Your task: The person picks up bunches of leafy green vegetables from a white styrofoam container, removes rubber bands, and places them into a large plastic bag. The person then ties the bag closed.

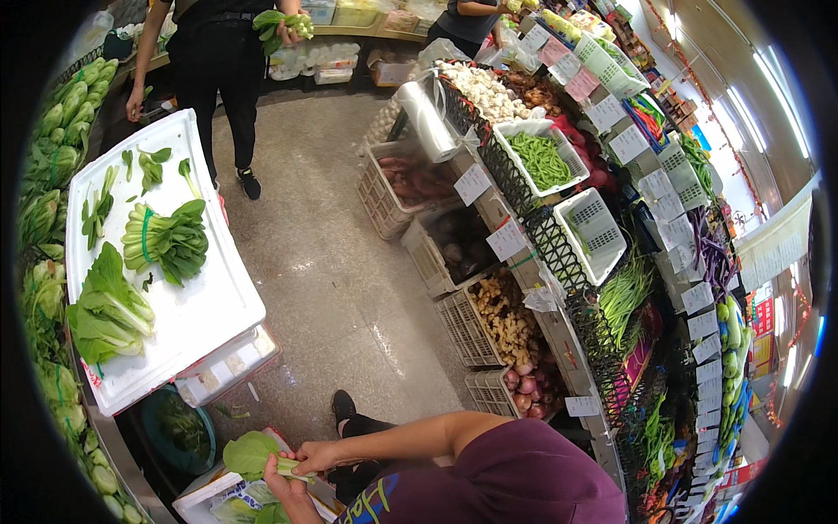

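Observation:
A leafy green vegetable with a pale stalk [250, 454] is between my hands, near the bottom of the view. My right hand [317, 457] grips its stalk end, while my left hand [283, 481] holds it just beside, from below. Under them is a white foam box [203, 499] containing more greens [239, 511], some in printed plastic. To the upper left, a white foam lid [216, 288] bears a green-banded bundle of leafy greens [173, 242]. A larger head of leafy greens [111, 304] and several loose leaves lie on it too.
A teal tub [204, 426] with leaf scraps stands on the floor. Beyond the lid, another person [219, 65] holds greens. Plastic crates [468, 327] of ginger and onions line the right side, below the vegetable stand [556, 314]. Stacked greens [55, 373] fill the left edge.

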{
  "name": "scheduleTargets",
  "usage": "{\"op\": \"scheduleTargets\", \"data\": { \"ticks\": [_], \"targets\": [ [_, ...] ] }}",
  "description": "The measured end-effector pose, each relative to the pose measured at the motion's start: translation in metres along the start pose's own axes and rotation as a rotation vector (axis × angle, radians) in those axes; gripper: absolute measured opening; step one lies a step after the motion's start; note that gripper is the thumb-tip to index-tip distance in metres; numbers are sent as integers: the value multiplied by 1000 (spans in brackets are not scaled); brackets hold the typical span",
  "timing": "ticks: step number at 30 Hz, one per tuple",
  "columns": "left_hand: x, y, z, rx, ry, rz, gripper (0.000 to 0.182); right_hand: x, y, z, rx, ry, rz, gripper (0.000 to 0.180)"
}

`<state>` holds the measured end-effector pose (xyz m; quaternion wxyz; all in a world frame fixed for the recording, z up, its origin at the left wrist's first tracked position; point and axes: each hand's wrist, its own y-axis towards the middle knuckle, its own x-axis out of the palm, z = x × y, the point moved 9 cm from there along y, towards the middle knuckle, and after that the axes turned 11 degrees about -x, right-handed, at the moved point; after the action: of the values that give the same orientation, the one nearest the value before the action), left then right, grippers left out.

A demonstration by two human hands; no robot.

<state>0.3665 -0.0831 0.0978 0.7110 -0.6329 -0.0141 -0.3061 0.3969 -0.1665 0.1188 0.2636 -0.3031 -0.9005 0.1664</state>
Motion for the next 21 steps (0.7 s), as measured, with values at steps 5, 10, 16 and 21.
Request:
{"op": "scheduleTargets", "data": {
  "ticks": [5,10,16,21],
  "targets": [
    [-7,-1,1,-14,-26,20,16,6,2,0,20,-8,-43,34],
    [-9,-5,0,-16,-47,40,16,9,-1,-2,64,-21,-70,34],
    [-15,-6,-1,-23,-64,90,17,10,3,9,60,-8,-53,35],
    [-20,-3,-1,-20,-66,94,19,12,13,22,-16,60,-26,37]
  ]
}}
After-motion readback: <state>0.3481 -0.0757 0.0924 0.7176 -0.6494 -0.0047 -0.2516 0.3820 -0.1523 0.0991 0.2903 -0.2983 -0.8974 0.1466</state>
